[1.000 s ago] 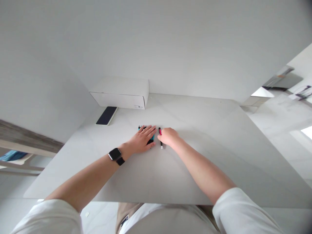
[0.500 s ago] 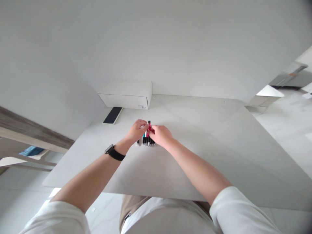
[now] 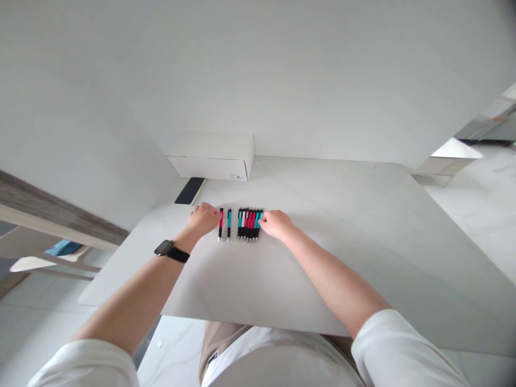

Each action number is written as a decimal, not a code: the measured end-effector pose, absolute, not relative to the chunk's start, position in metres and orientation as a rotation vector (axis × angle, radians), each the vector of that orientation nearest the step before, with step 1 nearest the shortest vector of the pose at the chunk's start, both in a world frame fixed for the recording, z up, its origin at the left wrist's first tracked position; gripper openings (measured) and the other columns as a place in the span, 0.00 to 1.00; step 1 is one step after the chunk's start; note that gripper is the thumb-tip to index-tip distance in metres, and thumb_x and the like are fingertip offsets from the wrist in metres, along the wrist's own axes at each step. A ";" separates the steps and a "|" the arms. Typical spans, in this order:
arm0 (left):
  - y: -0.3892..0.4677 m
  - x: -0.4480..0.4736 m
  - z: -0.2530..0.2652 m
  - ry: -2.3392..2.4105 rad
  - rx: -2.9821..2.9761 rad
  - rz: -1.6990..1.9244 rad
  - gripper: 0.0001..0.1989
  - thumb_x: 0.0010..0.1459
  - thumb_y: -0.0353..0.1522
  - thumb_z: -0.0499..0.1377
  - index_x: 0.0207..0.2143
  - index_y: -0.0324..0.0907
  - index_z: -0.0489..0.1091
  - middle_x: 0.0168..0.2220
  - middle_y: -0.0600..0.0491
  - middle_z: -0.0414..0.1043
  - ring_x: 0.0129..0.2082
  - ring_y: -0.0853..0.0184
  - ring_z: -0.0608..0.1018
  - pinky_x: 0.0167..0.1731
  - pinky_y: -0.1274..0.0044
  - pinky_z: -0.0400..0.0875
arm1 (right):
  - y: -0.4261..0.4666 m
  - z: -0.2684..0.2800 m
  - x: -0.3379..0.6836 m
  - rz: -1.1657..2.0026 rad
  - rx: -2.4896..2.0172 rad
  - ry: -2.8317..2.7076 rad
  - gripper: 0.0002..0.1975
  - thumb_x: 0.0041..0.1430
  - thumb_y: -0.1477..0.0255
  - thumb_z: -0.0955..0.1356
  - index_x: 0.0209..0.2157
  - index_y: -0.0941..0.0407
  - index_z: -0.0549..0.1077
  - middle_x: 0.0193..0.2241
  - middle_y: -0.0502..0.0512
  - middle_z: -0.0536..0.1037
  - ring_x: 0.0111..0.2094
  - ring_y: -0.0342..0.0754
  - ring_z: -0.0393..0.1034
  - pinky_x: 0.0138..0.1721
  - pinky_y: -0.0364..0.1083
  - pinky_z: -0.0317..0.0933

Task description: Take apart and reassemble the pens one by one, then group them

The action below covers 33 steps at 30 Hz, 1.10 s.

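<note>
A red pen (image 3: pixel 221 223) with a black grip lies upright in view, tip toward me, at the left of the line. My left hand (image 3: pixel 203 220) is curled with its fingertips on this pen's left side. Just right of it a single teal pen (image 3: pixel 229 223) stands apart on the table. Beyond a small gap, several pens in teal, white and red form a tight row (image 3: pixel 250 223), side by side. My right hand (image 3: pixel 277 223) is closed, its fingertips against the row's right end; whether anything is inside it is hidden.
At the back left of the white table (image 3: pixel 342 226) stands a long white box (image 3: pixel 209 166) against the wall. A dark-screened phone (image 3: pixel 190 191) lies in front of it. Left of the table is a wooden chair (image 3: pixel 52 258) with blue cloth on it.
My left hand has moved left with the red pen, setting it beside the lone teal pen. My right hand has shifted right, to the row's end, uncovering the pens.
</note>
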<state>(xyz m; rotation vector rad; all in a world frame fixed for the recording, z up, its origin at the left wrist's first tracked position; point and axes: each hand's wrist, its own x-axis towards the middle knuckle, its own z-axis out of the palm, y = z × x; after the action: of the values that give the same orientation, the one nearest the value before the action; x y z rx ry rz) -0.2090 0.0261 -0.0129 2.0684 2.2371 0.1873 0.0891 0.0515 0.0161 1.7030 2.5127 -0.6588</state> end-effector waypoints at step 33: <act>0.007 -0.164 -0.008 2.329 2.330 0.134 0.22 0.71 0.38 0.46 0.44 0.40 0.78 0.50 0.35 0.71 0.52 0.45 0.72 0.52 0.56 0.60 | 0.051 0.010 0.050 -0.668 1.651 2.480 0.19 0.68 0.62 0.64 0.49 0.56 0.81 0.47 0.65 0.83 0.47 0.55 0.79 0.41 0.45 0.67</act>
<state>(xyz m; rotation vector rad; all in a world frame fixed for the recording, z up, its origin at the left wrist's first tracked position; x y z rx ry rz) -0.1642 0.0071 -0.0080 2.3300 2.3289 0.1336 0.0498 0.0510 0.0105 1.6509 2.4799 -0.6679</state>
